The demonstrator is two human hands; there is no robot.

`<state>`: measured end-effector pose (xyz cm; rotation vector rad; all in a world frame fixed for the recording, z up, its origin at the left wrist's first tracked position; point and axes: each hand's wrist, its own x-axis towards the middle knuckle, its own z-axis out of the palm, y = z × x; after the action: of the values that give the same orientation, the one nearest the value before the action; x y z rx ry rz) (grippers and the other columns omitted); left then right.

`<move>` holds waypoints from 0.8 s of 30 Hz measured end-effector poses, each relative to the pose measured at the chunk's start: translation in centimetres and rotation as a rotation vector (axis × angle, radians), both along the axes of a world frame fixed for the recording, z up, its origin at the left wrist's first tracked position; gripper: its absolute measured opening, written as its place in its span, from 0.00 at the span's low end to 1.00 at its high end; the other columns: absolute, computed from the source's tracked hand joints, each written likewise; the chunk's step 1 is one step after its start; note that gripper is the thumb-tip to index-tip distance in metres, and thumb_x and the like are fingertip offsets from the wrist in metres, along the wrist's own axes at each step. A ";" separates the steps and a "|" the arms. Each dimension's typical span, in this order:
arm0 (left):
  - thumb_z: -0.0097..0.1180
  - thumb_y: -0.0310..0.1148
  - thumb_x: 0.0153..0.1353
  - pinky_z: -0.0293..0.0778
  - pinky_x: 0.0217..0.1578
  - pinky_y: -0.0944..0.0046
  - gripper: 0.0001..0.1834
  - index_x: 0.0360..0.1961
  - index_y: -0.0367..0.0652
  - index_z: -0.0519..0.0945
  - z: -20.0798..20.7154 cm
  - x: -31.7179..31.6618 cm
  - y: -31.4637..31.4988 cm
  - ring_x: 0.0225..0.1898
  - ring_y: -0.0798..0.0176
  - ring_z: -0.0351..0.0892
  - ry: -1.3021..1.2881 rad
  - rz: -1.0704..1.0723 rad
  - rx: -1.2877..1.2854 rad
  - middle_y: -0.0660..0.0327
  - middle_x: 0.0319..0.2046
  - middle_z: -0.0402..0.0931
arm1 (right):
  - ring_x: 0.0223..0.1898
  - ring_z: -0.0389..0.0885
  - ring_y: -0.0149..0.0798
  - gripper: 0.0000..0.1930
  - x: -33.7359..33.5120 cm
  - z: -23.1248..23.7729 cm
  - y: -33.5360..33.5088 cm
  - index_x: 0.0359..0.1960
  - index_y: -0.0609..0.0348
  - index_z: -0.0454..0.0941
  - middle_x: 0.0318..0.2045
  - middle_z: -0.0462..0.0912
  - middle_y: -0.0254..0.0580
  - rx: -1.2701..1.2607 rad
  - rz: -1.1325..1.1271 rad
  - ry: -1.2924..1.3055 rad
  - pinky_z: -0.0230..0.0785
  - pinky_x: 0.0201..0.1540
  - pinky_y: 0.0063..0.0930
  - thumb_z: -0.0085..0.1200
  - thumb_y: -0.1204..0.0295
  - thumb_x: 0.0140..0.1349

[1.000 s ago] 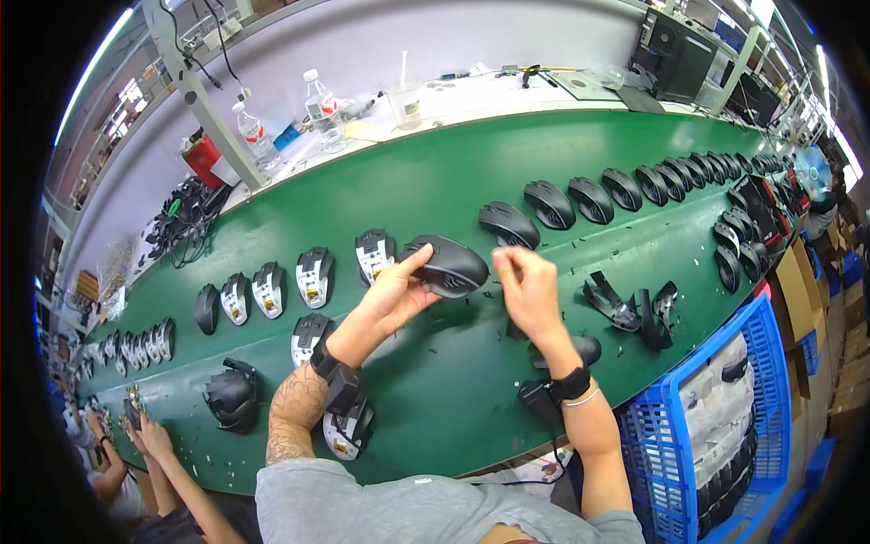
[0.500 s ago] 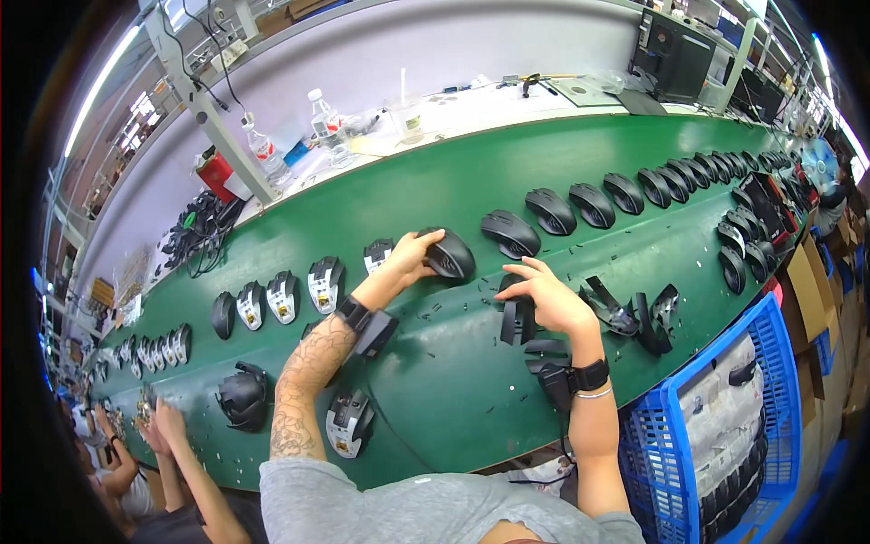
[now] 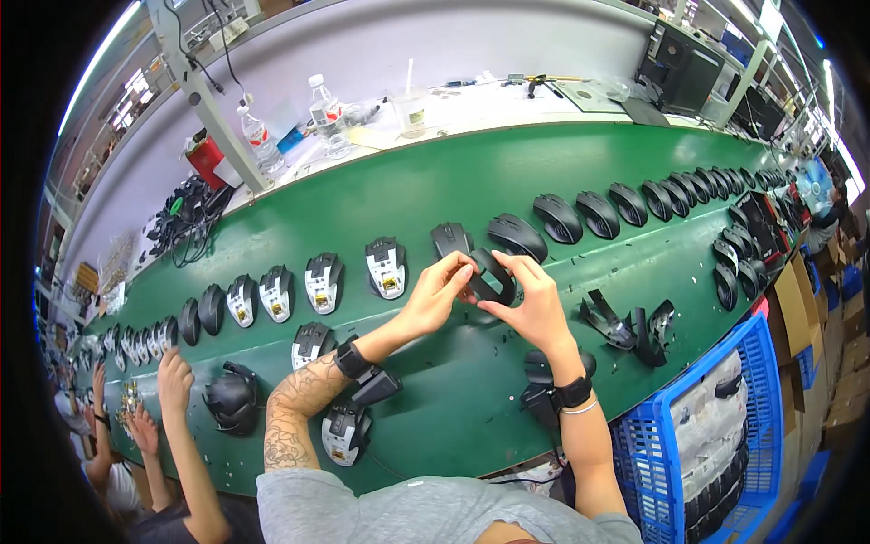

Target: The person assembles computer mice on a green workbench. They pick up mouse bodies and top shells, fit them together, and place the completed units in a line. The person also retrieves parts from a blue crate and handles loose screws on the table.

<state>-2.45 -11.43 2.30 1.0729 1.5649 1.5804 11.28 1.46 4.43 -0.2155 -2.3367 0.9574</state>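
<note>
Both my hands meet over the bench with a curved black plastic shell piece [image 3: 492, 277] between them. Fingers and thumb of my left hand [image 3: 437, 295] pinch its left end. My right hand [image 3: 533, 302] grips the other side with thumb and index finger. Just beyond my fingers sits a black computer mouse [image 3: 450, 239], its lower part hidden by the left hand. To its right stands another black mouse [image 3: 517, 238], first of a long row. Left of it, an uncovered mouse [image 3: 387, 267] shows a white inner frame.
Loose black shell parts [image 3: 652, 334] lie right of my hands. A blue crate [image 3: 672, 435] stands at the bench's right edge. More uncovered mice [image 3: 323, 283] line the left side, near a co-worker's hands [image 3: 175, 376]. Bottles [image 3: 328, 118] stand on the back shelf.
My left hand has left the black mouse, which now rests in the row, and moved down right. My right hand has moved left to meet it at the shell piece.
</note>
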 end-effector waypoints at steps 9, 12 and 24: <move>0.43 0.38 0.67 0.73 0.35 0.69 0.14 0.39 0.38 0.74 0.6 -0.7 -1.0 0.29 0.69 0.77 -0.489 -0.136 0.001 0.61 0.32 0.77 | 0.41 0.79 0.44 0.28 -0.9 -0.9 -1.0 0.48 0.57 0.75 0.38 0.79 0.44 -0.207 0.167 0.174 0.69 0.46 0.31 0.63 0.80 0.38; 0.47 0.42 0.65 0.73 0.39 0.66 0.18 0.44 0.37 0.74 1.6 -3.1 -1.4 0.37 0.66 0.76 -0.195 -0.172 -0.168 0.62 0.36 0.76 | 0.41 0.79 0.43 0.32 -0.9 -0.6 -1.9 0.53 0.56 0.71 0.40 0.79 0.46 -0.238 0.016 0.134 0.70 0.45 0.31 0.65 0.76 0.41; 0.71 0.50 0.34 0.50 0.63 0.51 0.48 0.50 0.26 0.66 -2.3 -11.4 -3.2 0.65 0.39 0.46 0.938 0.233 -0.628 0.38 0.56 0.60 | 0.40 0.75 0.47 0.21 -0.6 -1.8 -1.7 0.48 0.50 0.77 0.42 0.73 0.49 0.004 -0.058 0.064 0.71 0.41 0.33 0.62 0.73 0.49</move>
<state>-13.90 -14.65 0.03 1.3511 2.6308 0.5523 10.72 -0.24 2.62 -0.2460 -2.2617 0.9177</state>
